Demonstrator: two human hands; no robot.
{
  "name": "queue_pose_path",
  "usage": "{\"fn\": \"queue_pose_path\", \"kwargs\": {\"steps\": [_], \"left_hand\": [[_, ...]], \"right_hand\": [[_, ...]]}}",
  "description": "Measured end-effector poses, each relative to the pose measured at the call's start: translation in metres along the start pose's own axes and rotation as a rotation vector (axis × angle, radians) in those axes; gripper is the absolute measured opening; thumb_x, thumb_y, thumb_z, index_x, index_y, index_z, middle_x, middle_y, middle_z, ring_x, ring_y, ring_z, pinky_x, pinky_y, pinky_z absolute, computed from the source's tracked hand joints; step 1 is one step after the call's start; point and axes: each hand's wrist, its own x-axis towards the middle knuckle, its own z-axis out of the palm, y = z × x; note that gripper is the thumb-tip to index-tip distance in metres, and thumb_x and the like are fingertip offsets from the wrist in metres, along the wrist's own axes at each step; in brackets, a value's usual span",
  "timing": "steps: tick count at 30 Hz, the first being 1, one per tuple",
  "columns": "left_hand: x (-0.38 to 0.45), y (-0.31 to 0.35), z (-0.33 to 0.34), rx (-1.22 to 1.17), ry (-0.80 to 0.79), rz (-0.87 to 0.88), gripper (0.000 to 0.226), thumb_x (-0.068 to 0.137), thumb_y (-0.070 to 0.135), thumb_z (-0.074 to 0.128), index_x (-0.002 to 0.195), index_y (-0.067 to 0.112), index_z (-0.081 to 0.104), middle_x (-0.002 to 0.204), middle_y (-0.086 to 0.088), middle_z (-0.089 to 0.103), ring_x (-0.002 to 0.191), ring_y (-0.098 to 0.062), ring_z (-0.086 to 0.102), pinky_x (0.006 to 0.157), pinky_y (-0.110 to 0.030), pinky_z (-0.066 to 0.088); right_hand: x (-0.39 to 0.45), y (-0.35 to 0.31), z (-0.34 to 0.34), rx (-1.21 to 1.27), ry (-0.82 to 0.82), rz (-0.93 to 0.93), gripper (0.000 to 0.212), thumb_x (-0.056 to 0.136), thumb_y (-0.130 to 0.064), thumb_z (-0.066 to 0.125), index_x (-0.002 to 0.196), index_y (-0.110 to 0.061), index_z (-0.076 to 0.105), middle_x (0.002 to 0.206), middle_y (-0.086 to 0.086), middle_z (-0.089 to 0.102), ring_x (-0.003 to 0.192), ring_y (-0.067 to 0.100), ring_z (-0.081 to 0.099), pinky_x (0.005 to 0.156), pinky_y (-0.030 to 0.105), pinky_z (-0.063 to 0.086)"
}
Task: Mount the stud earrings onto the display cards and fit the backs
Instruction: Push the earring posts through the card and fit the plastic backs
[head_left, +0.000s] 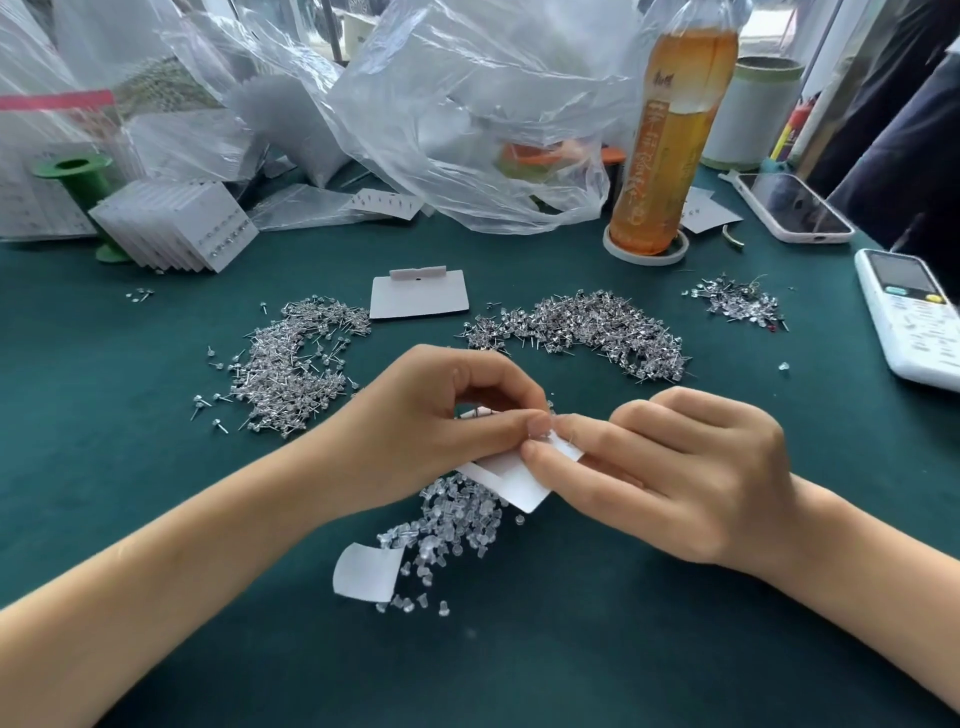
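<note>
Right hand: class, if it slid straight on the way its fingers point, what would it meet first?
The right hand points left across the white card it pinches, so it would most likely meet the left hand's fingertips first; they already look to be touching, though depth is unclear.

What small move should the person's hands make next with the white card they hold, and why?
Probably press a back on: the left hand and right hand both pinch the white paper display card at its upper edge, right above the pile of clear plastic earring backs. Whether a stud is already through the card is hidden by the fingers.
</note>
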Motion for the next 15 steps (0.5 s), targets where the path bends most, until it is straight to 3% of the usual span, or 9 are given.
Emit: {"fn": "queue_pose_path", "kwargs": {"steps": [15], "left_hand": [[0.0009, 0.0021, -0.0015, 0.185, -0.035, 0.093, 0.003, 0.082, 0.016, 0.067, 0.084, 0.015, 0.068, 0.084, 0.007, 0.068, 0.081, -0.002, 0.063, 0.078, -0.014, 0.045]], "right_hand": [[0.0009, -0.0008, 0.0001, -0.021, -0.003, -0.022, 0.023, 0.083, -0.002, 0.064, 0.088, -0.02, 0.076, 0.068, -0.001, 0.068, 0.043, 0.019, 0.049, 0.039, 0.026, 0.041]]}}
